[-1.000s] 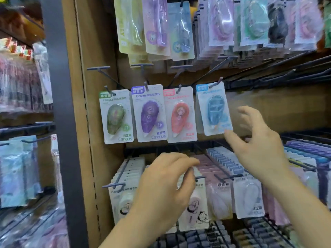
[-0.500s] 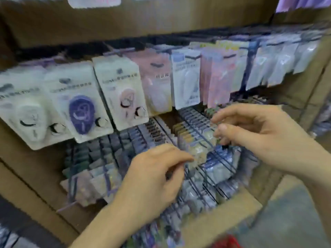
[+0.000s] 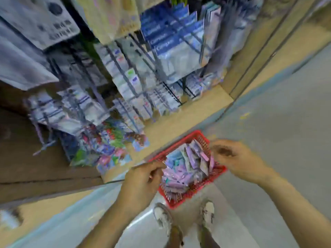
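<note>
- A display rack [image 3: 125, 77] fills the left and upper part of the view. Its wire hooks carry hanging stationery packs [image 3: 172, 43], all badly smeared by motion.
- The left hand [image 3: 143, 178] hovers at the basket's left corner. Its fingers are curled in and the thumb lies against the forefinger. I cannot tell whether anything is pinched between them.
- The red basket [image 3: 172, 201] stands on the floor just in front of the rack's wooden base, between the two hands. It sits cornerwise to the person, and its long axis seems to run from lower left to upper right, though the blur leaves this uncertain.
- Pink, purple and pale blue packets [image 3: 186, 169] lie heaped in it. Several slim ones stand on edge, pointing up and away toward the rack.
- Two white shoes [image 3: 162, 217] are planted just below the basket's near corner.
- The right hand [image 3: 238, 161] hangs over the basket's right corner with its fingers loosely curled downward. I cannot tell whether they touch the rim.
- Grey floor [image 3: 277, 122] spreads out to the right.
</note>
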`<action>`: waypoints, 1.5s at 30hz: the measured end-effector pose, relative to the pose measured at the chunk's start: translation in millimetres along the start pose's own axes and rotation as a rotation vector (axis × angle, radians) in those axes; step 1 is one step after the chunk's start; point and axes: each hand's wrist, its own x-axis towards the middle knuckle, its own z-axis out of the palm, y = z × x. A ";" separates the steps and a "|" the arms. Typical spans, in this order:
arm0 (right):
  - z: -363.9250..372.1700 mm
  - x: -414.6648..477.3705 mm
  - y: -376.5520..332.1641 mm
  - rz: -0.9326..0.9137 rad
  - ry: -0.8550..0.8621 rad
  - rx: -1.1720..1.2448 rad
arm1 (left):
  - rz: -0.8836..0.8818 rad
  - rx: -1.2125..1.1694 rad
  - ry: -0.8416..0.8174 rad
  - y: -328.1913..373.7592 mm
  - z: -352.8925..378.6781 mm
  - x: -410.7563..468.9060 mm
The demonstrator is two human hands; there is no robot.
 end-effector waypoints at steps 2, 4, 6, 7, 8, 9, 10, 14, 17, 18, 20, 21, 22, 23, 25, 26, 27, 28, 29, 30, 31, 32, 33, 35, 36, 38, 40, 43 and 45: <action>27.9 15.7 62.2 0.102 0.001 0.032 | -0.160 -0.046 -0.079 -35.7 59.3 8.9; 55.3 30.4 126.3 0.183 -0.009 0.035 | -0.269 -0.052 -0.123 -71.7 120.2 20.3; 82.6 46.9 181.4 0.269 -0.020 0.108 | -0.361 -0.036 -0.163 -104.7 176.1 32.0; 95.7 56.6 209.6 0.307 -0.035 0.113 | -0.399 -0.028 -0.200 -120.6 203.0 38.1; 110.8 66.5 237.5 0.309 -0.044 0.095 | -0.430 -0.020 -0.238 -136.7 228.9 44.3; 125.2 76.9 265.1 0.321 -0.047 0.068 | -0.448 -0.009 -0.269 -153.5 253.2 50.5; 139.6 87.3 288.5 0.339 -0.054 0.056 | -0.459 0.014 -0.292 -170.1 274.9 57.3; 197.9 127.0 378.1 0.466 -0.204 -0.045 | -0.422 0.182 -0.418 -234.0 343.2 86.4; 226.6 152.7 425.9 0.386 -0.192 -0.270 | -0.293 0.371 -0.527 -283.4 383.9 106.4; 233.2 159.7 439.6 0.355 -0.207 -0.316 | -0.235 0.452 -0.565 -299.8 398.0 112.3; 243.5 170.1 464.1 0.303 -0.278 -0.424 | -0.131 0.593 -0.663 -325.7 423.1 121.5; 248.6 172.3 473.2 0.282 -0.325 -0.499 | -0.098 0.645 -0.707 -334.4 434.1 124.1; 253.3 174.6 481.8 0.258 -0.353 -0.586 | -0.069 0.694 -0.745 -340.8 444.6 126.4; 257.1 177.0 487.7 0.244 -0.369 -0.662 | -0.033 0.747 -0.773 -344.3 454.5 127.9; 263.7 184.1 497.3 0.241 -0.360 -0.784 | 0.030 0.871 -0.807 -349.1 470.5 126.8; 265.3 189.4 500.7 0.245 -0.355 -0.827 | 0.056 0.915 -0.813 -352.0 475.8 125.1; 265.2 194.8 503.7 0.252 -0.361 -0.854 | 0.079 0.934 -0.807 -354.5 479.0 124.2; 264.3 199.3 506.1 0.250 -0.374 -0.872 | 0.093 0.939 -0.800 -358.7 480.2 122.6; 263.3 202.5 508.6 0.243 -0.391 -0.887 | 0.104 0.929 -0.792 -361.8 479.4 121.2; 262.5 204.5 509.7 0.228 -0.403 -0.909 | 0.118 0.919 -0.785 -364.8 477.4 119.8; 261.9 205.9 510.1 0.208 -0.410 -0.930 | 0.130 0.905 -0.777 -366.7 474.5 118.5; 261.6 206.8 510.5 0.185 -0.409 -0.953 | 0.130 0.889 -0.759 -367.3 470.5 118.0; 261.7 208.1 510.5 0.162 -0.412 -0.982 | 0.124 0.864 -0.728 -367.4 465.3 118.0; 260.7 211.3 509.4 0.107 -0.427 -1.025 | 0.095 0.813 -0.648 -367.9 453.2 120.5; 260.0 212.8 508.9 0.082 -0.436 -1.030 | 0.077 0.791 -0.593 -367.8 446.7 121.3; 256.2 214.7 508.0 0.002 -0.429 -1.007 | 0.017 0.761 -0.490 -365.2 434.6 125.1; 249.0 213.3 508.0 -0.078 -0.410 -0.950 | -0.143 0.699 -0.427 -359.7 424.5 131.3; 236.5 204.8 505.6 -0.071 -0.281 -0.625 | -0.512 0.328 -0.246 -361.5 417.7 142.8; 225.2 199.6 499.3 0.081 -0.197 -0.342 | -0.580 0.230 -0.154 -360.5 419.9 147.4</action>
